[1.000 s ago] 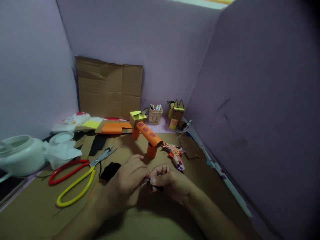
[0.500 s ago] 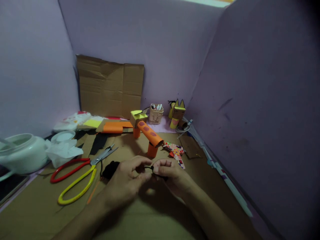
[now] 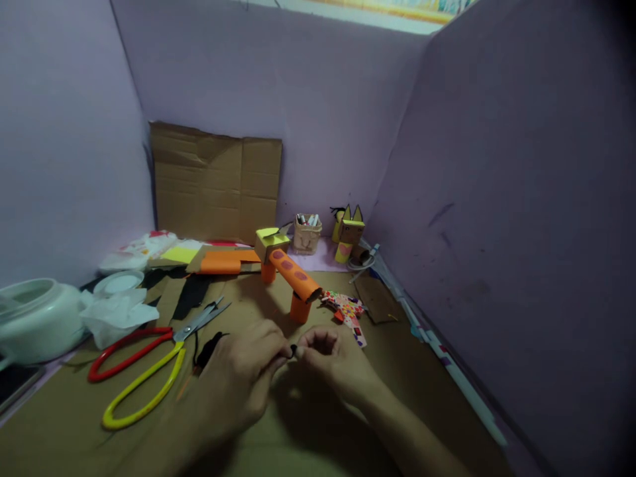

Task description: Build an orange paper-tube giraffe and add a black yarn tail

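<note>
My left hand (image 3: 243, 377) and my right hand (image 3: 334, 358) meet low in the middle of the view, fingertips pinched together on a small black piece (image 3: 293, 348) between them. A clump of black material (image 3: 209, 349) lies on the brown cardboard surface (image 3: 74, 430) just left of my left hand. An orange paper-roll animal figure (image 3: 291, 275) with a yellow box head stands right behind my hands. A patterned paper scrap (image 3: 348, 310) lies next to its rear leg.
Red-and-yellow scissors (image 3: 144, 361) lie at left. A white pot (image 3: 34, 321), crumpled tissue (image 3: 116, 315) and paper sheets (image 3: 218, 260) sit further left and back. A cardboard sheet (image 3: 213, 179) leans on the purple wall. A pen holder (image 3: 305, 233) and cat figures (image 3: 348, 232) stand at the back.
My hands have closed together, fingertips now touching on the small black piece. The view has tilted slightly upward, so everything sits a little lower.
</note>
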Action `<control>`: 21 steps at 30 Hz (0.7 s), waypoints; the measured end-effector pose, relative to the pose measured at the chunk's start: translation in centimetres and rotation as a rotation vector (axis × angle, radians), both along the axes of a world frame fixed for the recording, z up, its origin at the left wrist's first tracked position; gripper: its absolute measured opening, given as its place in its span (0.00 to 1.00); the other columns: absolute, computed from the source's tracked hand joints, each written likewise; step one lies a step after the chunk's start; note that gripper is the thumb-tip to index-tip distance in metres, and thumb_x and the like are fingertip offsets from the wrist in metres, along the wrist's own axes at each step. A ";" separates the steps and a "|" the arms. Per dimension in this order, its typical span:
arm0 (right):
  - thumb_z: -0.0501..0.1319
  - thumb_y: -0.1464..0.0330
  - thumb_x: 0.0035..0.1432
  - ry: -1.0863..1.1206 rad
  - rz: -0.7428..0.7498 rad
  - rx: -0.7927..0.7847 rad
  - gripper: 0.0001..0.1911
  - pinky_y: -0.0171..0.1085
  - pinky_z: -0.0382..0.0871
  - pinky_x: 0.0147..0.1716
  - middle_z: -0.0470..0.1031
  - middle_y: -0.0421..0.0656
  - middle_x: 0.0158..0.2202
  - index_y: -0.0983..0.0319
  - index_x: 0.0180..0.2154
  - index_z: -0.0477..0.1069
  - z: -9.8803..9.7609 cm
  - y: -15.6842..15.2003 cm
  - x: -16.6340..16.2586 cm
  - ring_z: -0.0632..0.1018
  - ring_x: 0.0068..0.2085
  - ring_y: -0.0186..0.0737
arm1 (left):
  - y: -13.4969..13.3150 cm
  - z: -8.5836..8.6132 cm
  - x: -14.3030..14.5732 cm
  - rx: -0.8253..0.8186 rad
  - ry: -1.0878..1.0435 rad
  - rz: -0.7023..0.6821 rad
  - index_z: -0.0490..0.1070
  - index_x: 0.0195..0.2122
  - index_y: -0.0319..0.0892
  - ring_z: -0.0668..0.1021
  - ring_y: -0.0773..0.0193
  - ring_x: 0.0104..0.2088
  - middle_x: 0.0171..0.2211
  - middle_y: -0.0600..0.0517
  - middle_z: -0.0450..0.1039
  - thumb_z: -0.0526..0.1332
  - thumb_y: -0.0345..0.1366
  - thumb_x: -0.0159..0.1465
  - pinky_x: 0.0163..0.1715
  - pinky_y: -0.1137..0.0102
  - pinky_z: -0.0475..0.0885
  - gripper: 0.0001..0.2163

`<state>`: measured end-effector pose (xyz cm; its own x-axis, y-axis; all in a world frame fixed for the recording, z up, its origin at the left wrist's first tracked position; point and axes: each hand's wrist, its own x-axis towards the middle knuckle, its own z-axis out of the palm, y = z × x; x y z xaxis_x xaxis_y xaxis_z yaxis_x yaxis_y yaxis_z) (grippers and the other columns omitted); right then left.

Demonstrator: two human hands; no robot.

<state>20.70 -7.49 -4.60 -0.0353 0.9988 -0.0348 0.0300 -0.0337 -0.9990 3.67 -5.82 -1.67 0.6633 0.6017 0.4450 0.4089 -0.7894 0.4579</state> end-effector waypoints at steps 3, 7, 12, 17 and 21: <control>0.62 0.69 0.43 -0.117 0.079 0.122 0.05 0.32 0.57 0.24 0.66 0.38 0.19 0.63 0.20 0.69 -0.1 -0.5 -0.2 0.65 0.23 0.31 | 0.1 0.5 0.1 0.072 -0.005 -0.104 0.69 0.28 0.39 0.70 0.64 0.29 0.27 0.49 0.68 0.52 0.26 0.59 0.27 0.71 0.63 0.08; 0.63 0.68 0.45 -0.083 0.192 0.265 0.06 0.32 0.59 0.26 0.67 0.38 0.21 0.63 0.20 0.69 0.2 -1.2 -0.1 0.67 0.25 0.33 | 0.8 0.7 0.7 -0.366 -0.169 -0.049 0.70 0.24 0.39 0.71 0.66 0.26 0.23 0.52 0.70 0.57 0.28 0.55 0.26 0.73 0.64 0.05; 0.64 0.65 0.46 0.076 0.081 0.270 0.07 0.36 0.65 0.35 0.70 0.38 0.20 0.61 0.22 0.71 0.2 -0.9 0.2 0.70 0.26 0.35 | 0.8 -0.1 1.5 -0.592 -0.354 0.064 0.68 0.22 0.39 0.70 0.67 0.23 0.20 0.54 0.68 0.58 0.33 0.55 0.24 0.74 0.64 0.06; 0.63 0.67 0.46 -0.066 -0.168 0.299 0.06 0.45 0.63 0.48 0.72 0.40 0.20 0.60 0.20 0.71 -0.1 -0.5 0.0 0.74 0.28 0.38 | -0.5 -0.9 1.8 -0.014 -0.164 0.071 0.68 0.24 0.38 0.70 0.66 0.25 0.23 0.51 0.68 0.51 0.26 0.60 0.25 0.72 0.63 0.10; 0.60 0.71 0.49 -0.343 -0.171 0.407 0.06 0.46 0.61 0.50 0.74 0.39 0.22 0.60 0.22 0.72 -0.2 -0.6 0.1 0.74 0.26 0.37 | -0.6 -0.8 1.4 0.451 0.054 0.055 0.68 0.26 0.37 0.67 0.63 0.24 0.23 0.49 0.66 0.50 0.22 0.56 0.22 0.69 0.58 0.09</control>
